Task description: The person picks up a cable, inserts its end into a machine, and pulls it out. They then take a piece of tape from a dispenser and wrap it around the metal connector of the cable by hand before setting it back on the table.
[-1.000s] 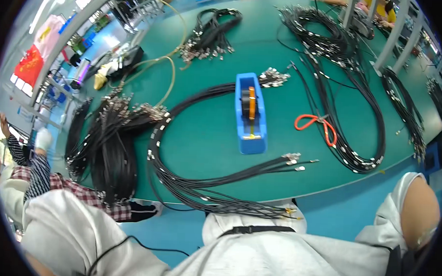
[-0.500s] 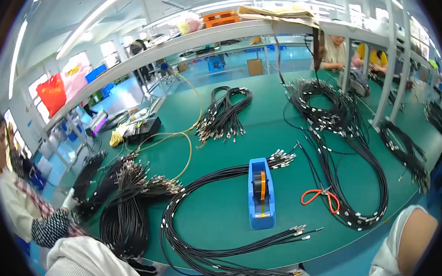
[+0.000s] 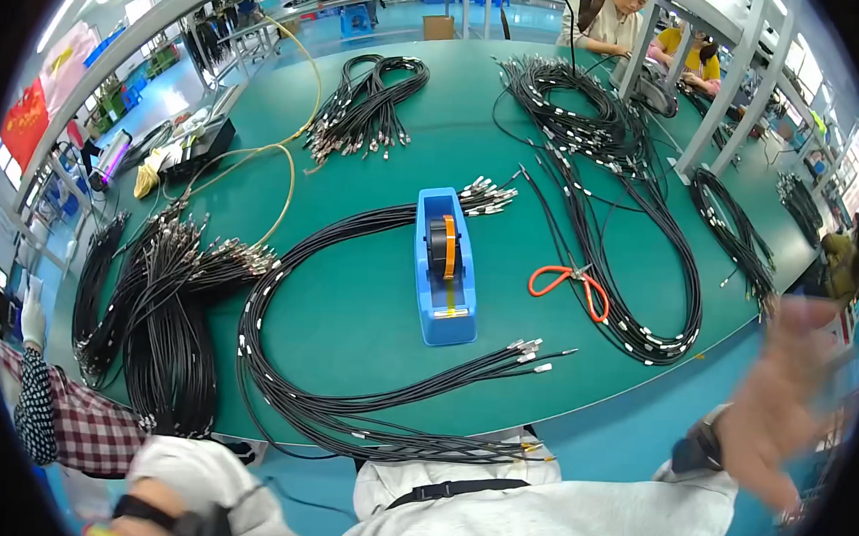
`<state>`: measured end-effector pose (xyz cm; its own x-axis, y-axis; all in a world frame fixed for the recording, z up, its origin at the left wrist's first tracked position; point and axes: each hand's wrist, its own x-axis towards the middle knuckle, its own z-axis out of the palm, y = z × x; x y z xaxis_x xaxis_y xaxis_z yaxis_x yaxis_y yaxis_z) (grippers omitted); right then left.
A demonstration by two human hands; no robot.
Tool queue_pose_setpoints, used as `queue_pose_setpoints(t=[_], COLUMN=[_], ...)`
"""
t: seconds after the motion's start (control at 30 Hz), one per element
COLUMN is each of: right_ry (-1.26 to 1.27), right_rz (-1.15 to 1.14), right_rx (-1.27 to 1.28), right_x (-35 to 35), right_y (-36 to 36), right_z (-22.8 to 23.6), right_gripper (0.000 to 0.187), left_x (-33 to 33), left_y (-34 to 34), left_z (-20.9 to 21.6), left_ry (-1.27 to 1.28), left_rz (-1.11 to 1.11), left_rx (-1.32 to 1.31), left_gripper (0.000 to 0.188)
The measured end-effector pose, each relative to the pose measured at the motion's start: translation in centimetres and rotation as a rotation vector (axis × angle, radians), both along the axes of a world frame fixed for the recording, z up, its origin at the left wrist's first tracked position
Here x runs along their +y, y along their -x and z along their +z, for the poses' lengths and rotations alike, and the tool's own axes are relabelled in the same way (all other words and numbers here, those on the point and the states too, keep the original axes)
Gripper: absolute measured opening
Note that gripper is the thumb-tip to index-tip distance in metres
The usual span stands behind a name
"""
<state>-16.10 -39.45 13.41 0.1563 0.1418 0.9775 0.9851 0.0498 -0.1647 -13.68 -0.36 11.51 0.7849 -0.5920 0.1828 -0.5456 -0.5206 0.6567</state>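
My right hand (image 3: pixel 773 408) is raised off the table's right front edge, blurred, its fingers spread and nothing visible in them. A dark band circles that wrist. At the lower left, my left wrist (image 3: pixel 156 494) shows with a black band; its fingers are out of sight. Between my arms, a curved bundle of black cables (image 3: pixel 281 376) with white labels and metal ends lies on the green table (image 3: pixel 370 309). A blue tape dispenser (image 3: pixel 447 317) with an orange-cored roll stands near the bundle's far end. Red-handled scissors (image 3: pixel 571 284) lie to its right, by another cable loop (image 3: pixel 681 327).
Heaped cables (image 3: pixel 172 353) cover the left end. More coils lie at the back (image 3: pixel 370 103) and back right (image 3: pixel 580 112). Shelf posts (image 3: pixel 734 99) rise at the right. A co-worker's gloved hand (image 3: pixel 32 318) is at far left; two people sit across the table.
The view has tilted down and shifted right, so the table sits higher and further left. My right hand has come into view, raised. My left wrist now shows at the lower edge.
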Motion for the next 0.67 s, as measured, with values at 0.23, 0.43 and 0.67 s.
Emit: queue_pose_setpoints(t=[0.23,0.43,0.67], right_ry=[0.837,0.752,0.793], right_rz=[-0.664,-0.662,-0.547], right_rx=[0.743,0.661,0.669], right_x=[-0.4,-1.1,1.1], right_y=[-3.2,-2.2,-3.0], right_z=[-17.1,-19.0,-19.3], right_gripper=[0.046,0.026,0.013], left_x=[-3.5,-8.7,-7.7], left_y=[-0.7,-0.1,-1.5], left_z=[-5.7,-10.9,-14.1], left_ry=[-0.343,-0.661,-0.574], left_rz=[-0.176,-0.095,-0.098], left_rx=[0.028,-0.002,-0.015], left_gripper=[0.055,0.026,0.024])
